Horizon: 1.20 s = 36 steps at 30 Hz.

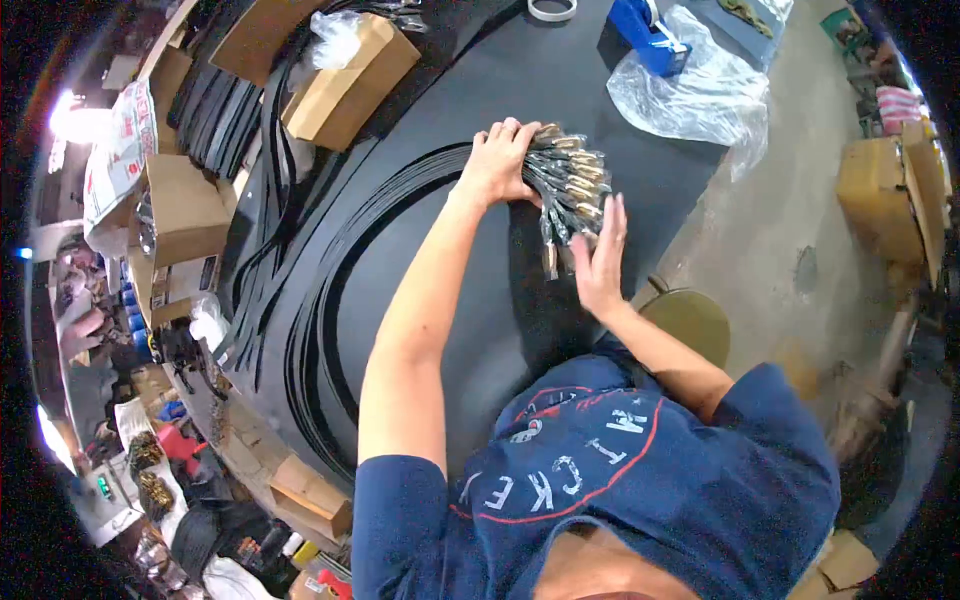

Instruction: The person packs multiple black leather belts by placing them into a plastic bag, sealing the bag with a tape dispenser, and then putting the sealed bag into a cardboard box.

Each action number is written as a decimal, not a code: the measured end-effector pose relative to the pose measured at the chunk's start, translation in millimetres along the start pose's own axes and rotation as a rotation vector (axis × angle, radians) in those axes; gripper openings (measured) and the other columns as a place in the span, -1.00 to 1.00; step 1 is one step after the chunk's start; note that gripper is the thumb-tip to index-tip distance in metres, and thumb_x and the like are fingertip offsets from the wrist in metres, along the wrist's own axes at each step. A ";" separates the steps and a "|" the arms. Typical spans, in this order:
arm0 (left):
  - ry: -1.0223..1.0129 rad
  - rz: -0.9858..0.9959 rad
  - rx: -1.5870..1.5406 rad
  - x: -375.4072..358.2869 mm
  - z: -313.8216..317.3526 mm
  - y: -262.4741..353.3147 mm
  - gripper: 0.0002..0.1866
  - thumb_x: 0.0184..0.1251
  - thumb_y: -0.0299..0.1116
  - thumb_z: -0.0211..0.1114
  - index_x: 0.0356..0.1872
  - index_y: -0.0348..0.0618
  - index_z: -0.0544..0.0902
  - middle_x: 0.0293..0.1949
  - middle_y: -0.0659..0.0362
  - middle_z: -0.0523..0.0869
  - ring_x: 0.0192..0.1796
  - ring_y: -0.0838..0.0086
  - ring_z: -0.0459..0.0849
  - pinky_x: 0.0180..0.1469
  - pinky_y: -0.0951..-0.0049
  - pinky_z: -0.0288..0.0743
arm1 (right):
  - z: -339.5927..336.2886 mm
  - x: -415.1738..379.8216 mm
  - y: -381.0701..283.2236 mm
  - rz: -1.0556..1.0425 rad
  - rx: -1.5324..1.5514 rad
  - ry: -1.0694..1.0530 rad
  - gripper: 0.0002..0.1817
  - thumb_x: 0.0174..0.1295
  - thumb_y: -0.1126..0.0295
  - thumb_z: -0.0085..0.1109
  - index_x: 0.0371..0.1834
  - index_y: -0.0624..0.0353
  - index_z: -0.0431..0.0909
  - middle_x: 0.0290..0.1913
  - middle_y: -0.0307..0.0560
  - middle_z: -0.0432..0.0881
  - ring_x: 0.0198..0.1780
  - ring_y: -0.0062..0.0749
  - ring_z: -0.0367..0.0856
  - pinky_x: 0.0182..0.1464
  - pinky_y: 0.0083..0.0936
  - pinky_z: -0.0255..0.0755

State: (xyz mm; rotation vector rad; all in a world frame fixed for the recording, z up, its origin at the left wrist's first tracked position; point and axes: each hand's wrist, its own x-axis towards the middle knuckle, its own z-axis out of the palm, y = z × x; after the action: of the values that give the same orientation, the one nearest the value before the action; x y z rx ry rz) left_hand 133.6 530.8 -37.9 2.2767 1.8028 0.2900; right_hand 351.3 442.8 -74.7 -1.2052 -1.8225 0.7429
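In the upper middle of the frame, our left hand (497,160) has its fingers curled around a bundle of black strands (395,187), near its gold-coloured ends (583,185). Just below right, our right hand (603,265) holds its fingers straight, thumb apart; we cannot tell whether it touches them. The strands curve leftward over the dark worktop (660,170).

Count: left hand (492,165), one; right hand (601,272), one; black strap bundle (400,178), one, its straps overlapping and numerous, exact figure not determinable; blue tape dispenser (655,42), one; white ring (553,17) at the tabletop's (430,270) far edge, one.
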 end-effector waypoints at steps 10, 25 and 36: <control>0.313 -0.439 0.055 12.5 33.1 47.1 0.05 -0.37 0.22 0.55 0.21 -0.15 0.35 0.03 -0.01 0.48 0.07 0.08 0.52 -0.03 -0.02 0.40 | -36.9 117.2 86.8 0.139 0.371 0.024 -0.52 0.46 0.27 -0.08 0.35 0.30 0.27 0.30 0.12 0.40 0.35 -0.17 0.33 0.40 -0.38 0.11; 0.198 -0.082 -0.036 10.5 21.7 27.6 0.53 -0.69 0.33 0.58 0.43 -0.30 0.02 0.16 -0.09 0.39 0.21 0.01 0.35 0.25 -0.04 0.23 | -22.1 123.1 70.1 0.066 0.422 -0.039 -0.40 0.48 0.06 -0.21 0.39 0.31 0.22 0.38 0.11 0.30 0.43 -0.18 0.19 0.44 -0.40 -0.02; 0.131 -0.115 -0.013 -4.2 16.6 32.9 0.63 -0.81 0.30 0.60 0.47 -0.24 -0.09 0.40 -0.13 0.14 0.42 -0.10 0.12 0.35 -0.35 -0.11 | -8.9 140.7 60.4 0.054 0.361 -0.064 -0.34 0.47 0.00 -0.24 0.46 0.26 0.08 0.49 0.10 0.10 0.53 -0.15 -0.02 0.50 -0.37 -0.17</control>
State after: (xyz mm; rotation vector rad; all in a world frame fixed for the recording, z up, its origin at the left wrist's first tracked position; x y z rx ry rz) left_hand 168.1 518.6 -44.1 2.1806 1.9805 0.4381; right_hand 355.9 596.2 -76.7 -1.0047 -1.6222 1.0990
